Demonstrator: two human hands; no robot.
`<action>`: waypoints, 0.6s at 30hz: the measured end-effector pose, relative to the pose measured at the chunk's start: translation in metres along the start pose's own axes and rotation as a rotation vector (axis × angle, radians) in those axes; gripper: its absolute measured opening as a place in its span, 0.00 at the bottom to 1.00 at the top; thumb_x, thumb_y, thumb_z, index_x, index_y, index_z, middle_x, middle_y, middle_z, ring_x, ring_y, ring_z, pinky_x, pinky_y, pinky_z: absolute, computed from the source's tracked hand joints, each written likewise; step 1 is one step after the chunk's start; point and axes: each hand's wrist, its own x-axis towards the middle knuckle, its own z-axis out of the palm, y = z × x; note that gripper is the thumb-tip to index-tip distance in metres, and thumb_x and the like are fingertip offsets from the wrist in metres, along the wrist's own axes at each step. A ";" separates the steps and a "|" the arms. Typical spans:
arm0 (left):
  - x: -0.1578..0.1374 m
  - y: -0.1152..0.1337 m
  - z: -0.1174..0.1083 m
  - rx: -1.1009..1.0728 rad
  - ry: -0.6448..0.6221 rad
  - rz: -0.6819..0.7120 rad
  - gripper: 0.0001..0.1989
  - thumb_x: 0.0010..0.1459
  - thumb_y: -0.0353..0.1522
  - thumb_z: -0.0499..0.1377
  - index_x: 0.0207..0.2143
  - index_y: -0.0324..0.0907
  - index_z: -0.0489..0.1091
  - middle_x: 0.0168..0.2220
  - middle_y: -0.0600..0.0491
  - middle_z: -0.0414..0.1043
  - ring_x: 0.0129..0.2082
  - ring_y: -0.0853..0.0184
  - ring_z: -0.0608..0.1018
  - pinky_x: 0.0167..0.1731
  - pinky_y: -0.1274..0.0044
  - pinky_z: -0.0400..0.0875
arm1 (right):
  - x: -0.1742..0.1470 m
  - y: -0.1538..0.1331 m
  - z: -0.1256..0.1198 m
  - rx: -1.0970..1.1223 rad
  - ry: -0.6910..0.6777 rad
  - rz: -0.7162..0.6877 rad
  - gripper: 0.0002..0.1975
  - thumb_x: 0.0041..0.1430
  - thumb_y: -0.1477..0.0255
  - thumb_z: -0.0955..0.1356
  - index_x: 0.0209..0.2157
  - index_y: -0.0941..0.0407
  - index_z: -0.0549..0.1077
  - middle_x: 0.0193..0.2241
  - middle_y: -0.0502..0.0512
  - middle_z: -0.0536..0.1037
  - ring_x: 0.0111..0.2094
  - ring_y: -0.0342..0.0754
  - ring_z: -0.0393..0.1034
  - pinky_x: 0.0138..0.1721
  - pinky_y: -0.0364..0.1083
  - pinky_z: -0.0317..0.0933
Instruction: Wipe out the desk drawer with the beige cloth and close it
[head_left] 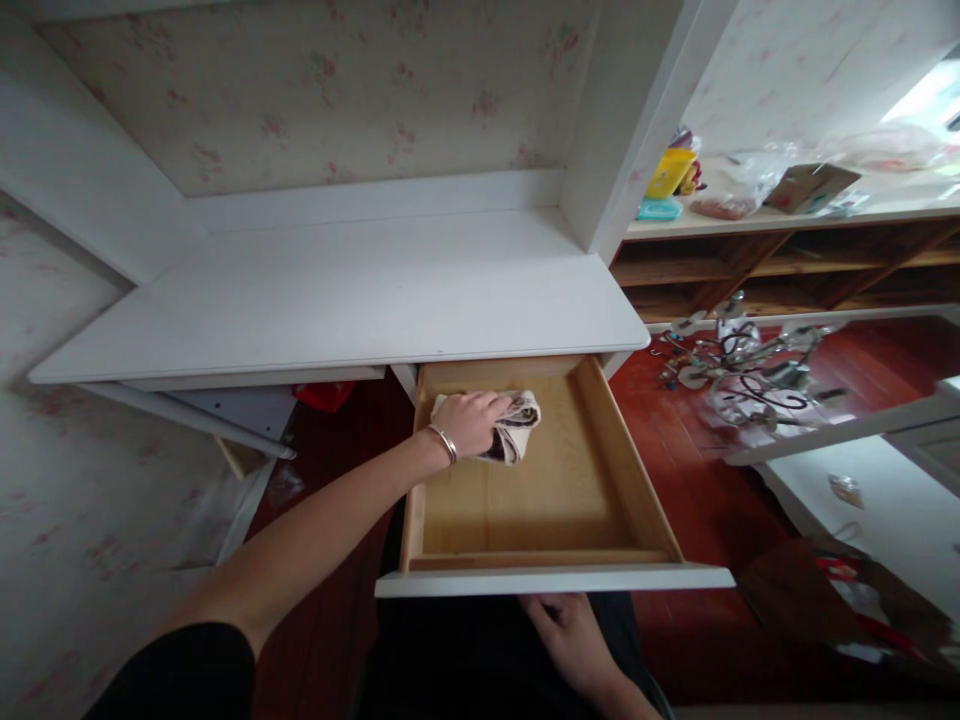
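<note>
My left hand [471, 422], with a bangle at the wrist, is closed on a folded cream and dark brown cloth [517, 440]. It presses the cloth to the bottom of a pulled-out wooden drawer [555, 500], near the drawer's back left corner. Just below the drawer's white front panel [555, 580] is my right hand [566, 635]. Its fingertips are hidden by the panel, so whether they grip it I cannot tell. No other object shows inside the drawer.
Above the drawer extends a white desk top [390, 290]. A chandelier [757, 370] stands on the red floor at right, near a wooden shelf unit [675, 262] topped with bags and a cardboard box [814, 187]. A brown bag [795, 595] lies at lower right.
</note>
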 end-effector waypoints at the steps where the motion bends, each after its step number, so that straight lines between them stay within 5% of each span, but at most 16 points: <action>1: 0.001 0.006 0.006 0.023 -0.011 0.022 0.20 0.57 0.30 0.52 0.53 0.47 0.62 0.47 0.51 0.72 0.42 0.62 0.76 0.36 0.73 0.68 | 0.000 0.000 0.000 -0.002 0.001 0.001 0.29 0.65 0.54 0.58 0.16 0.56 0.65 0.18 0.50 0.70 0.25 0.48 0.66 0.31 0.44 0.56; 6: -0.008 0.025 0.046 0.077 -0.128 0.152 0.23 0.52 0.28 0.55 0.52 0.41 0.63 0.45 0.46 0.71 0.43 0.59 0.74 0.41 0.68 0.66 | 0.001 0.000 0.001 -0.042 0.006 0.001 0.30 0.65 0.53 0.57 0.15 0.56 0.61 0.15 0.49 0.64 0.23 0.46 0.63 0.29 0.44 0.54; 11: -0.019 0.029 0.068 0.131 -0.067 0.192 0.21 0.56 0.31 0.56 0.53 0.40 0.61 0.50 0.42 0.67 0.51 0.57 0.69 0.48 0.64 0.62 | 0.000 0.003 0.002 -0.031 0.000 -0.006 0.32 0.65 0.50 0.56 0.14 0.56 0.63 0.15 0.49 0.65 0.23 0.46 0.62 0.28 0.43 0.55; 18: 0.009 0.011 0.081 0.221 0.000 0.227 0.14 0.65 0.28 0.45 0.49 0.44 0.64 0.45 0.47 0.69 0.46 0.63 0.72 0.38 0.71 0.65 | 0.001 0.001 0.000 -0.030 -0.003 -0.014 0.31 0.65 0.52 0.56 0.15 0.56 0.64 0.16 0.50 0.68 0.23 0.47 0.64 0.29 0.43 0.56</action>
